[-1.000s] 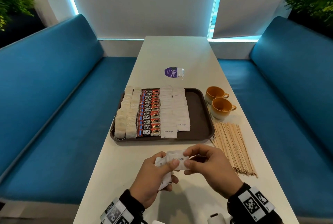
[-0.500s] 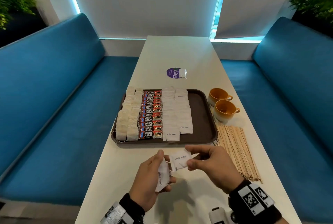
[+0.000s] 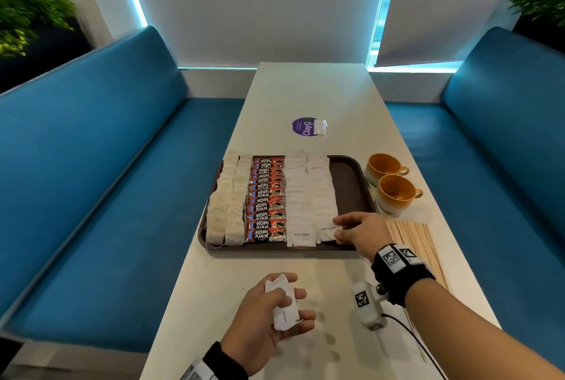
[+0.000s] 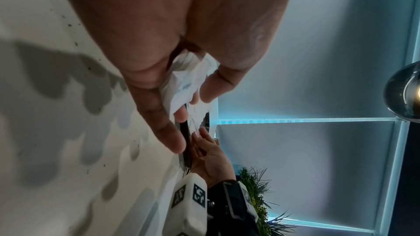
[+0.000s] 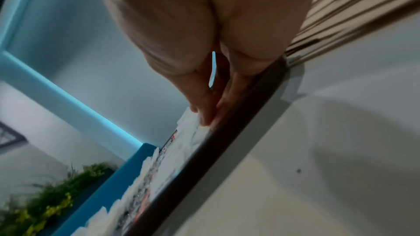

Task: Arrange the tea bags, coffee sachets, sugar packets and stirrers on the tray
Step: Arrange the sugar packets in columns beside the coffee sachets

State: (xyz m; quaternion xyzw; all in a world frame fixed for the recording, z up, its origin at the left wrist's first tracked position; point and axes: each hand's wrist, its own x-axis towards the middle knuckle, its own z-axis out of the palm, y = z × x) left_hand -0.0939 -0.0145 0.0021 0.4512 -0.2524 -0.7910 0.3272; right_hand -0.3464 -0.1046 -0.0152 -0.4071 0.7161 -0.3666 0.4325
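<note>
Curled fingers of the left hand clutch a small bunch of white sugar packets above the white table, short of the brown tray. On the tray, running left to right, lie two columns of tea bags, one column of red sachets printed "KOPI JUAN", then two columns of packets, the nearest marked "white sugar". At the front of the right column, the right hand pinches one more sugar packet against the tray floor. Just right of the tray lie wooden stirrers, with two ochre cups behind them. A purple "ClayG" sticker sits farther up the table. Only the left wrist view shows the bunch's crumpled underside; the right wrist view is blurred.
</note>
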